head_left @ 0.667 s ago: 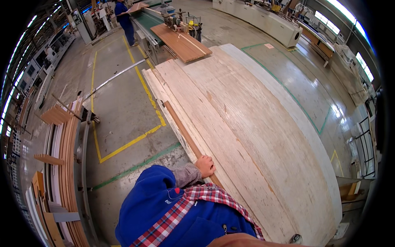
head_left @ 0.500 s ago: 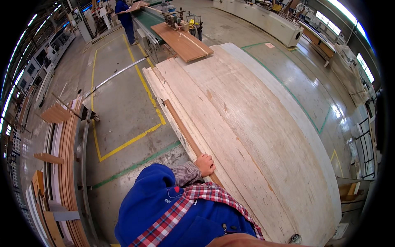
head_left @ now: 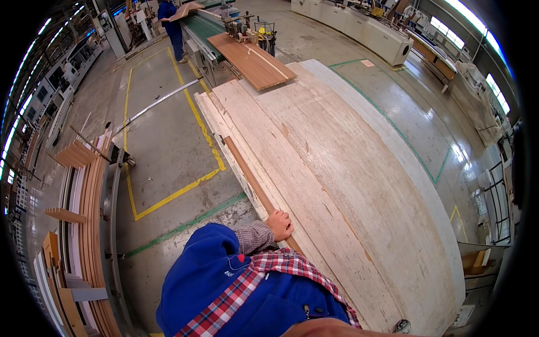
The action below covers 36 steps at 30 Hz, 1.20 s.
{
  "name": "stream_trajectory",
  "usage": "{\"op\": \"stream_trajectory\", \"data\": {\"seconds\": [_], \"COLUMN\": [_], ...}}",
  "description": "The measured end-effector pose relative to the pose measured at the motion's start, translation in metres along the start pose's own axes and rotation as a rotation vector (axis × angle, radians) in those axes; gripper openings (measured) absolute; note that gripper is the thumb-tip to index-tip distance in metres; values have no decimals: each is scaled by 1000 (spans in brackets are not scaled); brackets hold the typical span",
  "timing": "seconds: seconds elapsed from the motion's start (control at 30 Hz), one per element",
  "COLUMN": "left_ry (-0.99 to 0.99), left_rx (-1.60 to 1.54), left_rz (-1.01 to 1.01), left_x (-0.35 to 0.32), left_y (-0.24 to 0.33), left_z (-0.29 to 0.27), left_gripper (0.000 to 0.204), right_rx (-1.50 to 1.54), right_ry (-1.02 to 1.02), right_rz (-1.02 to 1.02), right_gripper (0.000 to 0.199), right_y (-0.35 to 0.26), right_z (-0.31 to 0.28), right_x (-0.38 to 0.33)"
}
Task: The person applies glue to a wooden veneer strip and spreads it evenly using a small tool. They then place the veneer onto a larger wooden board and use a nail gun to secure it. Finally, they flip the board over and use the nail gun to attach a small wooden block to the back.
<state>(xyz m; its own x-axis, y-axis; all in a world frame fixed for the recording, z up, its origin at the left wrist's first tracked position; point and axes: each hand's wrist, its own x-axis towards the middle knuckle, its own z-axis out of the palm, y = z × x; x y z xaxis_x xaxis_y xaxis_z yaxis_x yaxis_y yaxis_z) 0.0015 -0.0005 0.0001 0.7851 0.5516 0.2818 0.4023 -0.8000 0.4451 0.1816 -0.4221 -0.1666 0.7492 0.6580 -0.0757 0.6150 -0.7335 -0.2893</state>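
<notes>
My left hand (head_left: 279, 225) lies on the near left edge of a large pale wooden tabletop (head_left: 337, 163). Its fingers are curled and closed over a narrow brown wooden strip (head_left: 247, 168) that runs along this edge; the palm side is hidden. The strip passes under the hand and comes out beyond it toward my body. My right hand does not show. At the far end of the tabletop, a wide brown wooden board (head_left: 252, 60) sticks out from a machine (head_left: 241, 28) and overhangs the surface.
At the left stands a rack with several long brown wooden strips (head_left: 92, 224). A co-worker in blue (head_left: 171, 28) stands beyond, beside a green conveyor bed (head_left: 203, 29). Yellow lines (head_left: 179, 185) mark the floor on the left. A small dark object (head_left: 402, 326) sits at the tabletop's near edge.
The wide brown board has slid slightly out of the machine, toward me and to the right. My left hand has stayed in place on the strip.
</notes>
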Motion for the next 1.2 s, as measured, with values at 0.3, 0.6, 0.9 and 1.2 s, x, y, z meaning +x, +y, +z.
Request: {"op": "stream_trajectory", "data": {"seconds": [0.3, 0.6, 0.9, 1.2], "left_ry": [0, 8, 15, -163], "left_rx": [20, 9, 13, -89], "left_rz": [17, 10, 5, -143], "left_x": [0, 0, 0, 10], "left_y": [-2, -1, 0, 2], "left_z": [3, 2, 2, -6], "left_gripper": [21, 20, 19, 25], "right_rx": [1, 8, 13, 12], "right_ry": [-3, -4, -7, -6], "right_rz": [17, 27, 28, 38], "right_gripper": [42, 41, 40, 39], "right_y": [-7, -13, -16, -19], "right_z": [-2, -1, -2, -2], "right_x": [6, 11, 13, 12]}}
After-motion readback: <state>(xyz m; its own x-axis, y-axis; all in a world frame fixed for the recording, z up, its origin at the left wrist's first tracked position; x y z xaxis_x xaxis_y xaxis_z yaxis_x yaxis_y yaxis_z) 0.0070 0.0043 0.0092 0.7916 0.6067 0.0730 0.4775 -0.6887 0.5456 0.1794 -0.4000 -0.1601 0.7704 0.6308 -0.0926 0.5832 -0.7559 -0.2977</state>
